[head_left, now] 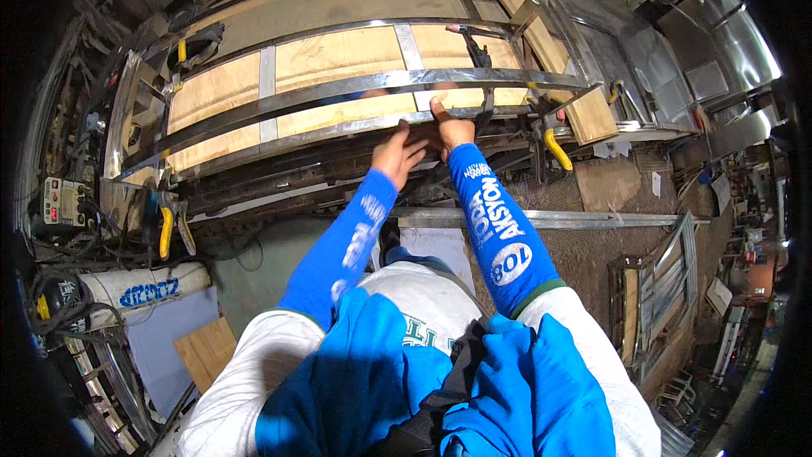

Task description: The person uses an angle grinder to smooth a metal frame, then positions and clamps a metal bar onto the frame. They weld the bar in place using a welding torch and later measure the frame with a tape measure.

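And here we are at the near side of a long metal frame [279,107], lying across wooden boards [338,55] right ahead of the person. Left hand [396,156]: fingers loosely spread, thumb up at the lower near rail [338,131], nothing visibly held! Right hand [457,133], just beside it: thumb raised against that same rail, the other fingers tucked out of sight, so I can't tell whether they grip. Beyond the right hand, a torch [479,54] lies over the frame. Yellow-handled clamps flank the action, one at left [166,232], another at right [557,150]. Far left, a control box [63,201] sits above a gas cylinder [173,283].
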### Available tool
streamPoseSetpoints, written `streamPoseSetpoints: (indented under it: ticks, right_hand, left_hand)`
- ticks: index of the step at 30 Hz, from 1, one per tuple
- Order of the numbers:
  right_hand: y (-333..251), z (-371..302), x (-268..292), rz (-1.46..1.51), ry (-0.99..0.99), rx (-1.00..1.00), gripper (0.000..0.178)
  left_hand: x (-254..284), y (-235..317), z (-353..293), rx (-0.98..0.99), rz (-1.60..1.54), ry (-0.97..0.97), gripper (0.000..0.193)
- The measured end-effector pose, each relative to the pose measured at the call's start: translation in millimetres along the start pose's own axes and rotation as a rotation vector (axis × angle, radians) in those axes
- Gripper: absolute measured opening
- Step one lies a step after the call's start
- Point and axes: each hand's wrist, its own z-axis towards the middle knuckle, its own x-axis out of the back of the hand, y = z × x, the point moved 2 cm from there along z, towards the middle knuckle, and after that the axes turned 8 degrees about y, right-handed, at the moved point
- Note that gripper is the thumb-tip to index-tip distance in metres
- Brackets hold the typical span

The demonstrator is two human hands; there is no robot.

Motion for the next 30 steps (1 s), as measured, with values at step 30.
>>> streamPoseSetpoints:
  ticks: [30]
  right_hand:
    - [-85.6,-33.4,-15.7,-0.937,-0.186,1.032,0.037]
  left_hand:
    - [-5.7,283.1,-214.0,-1.541,1.583,-0.054,0.035]
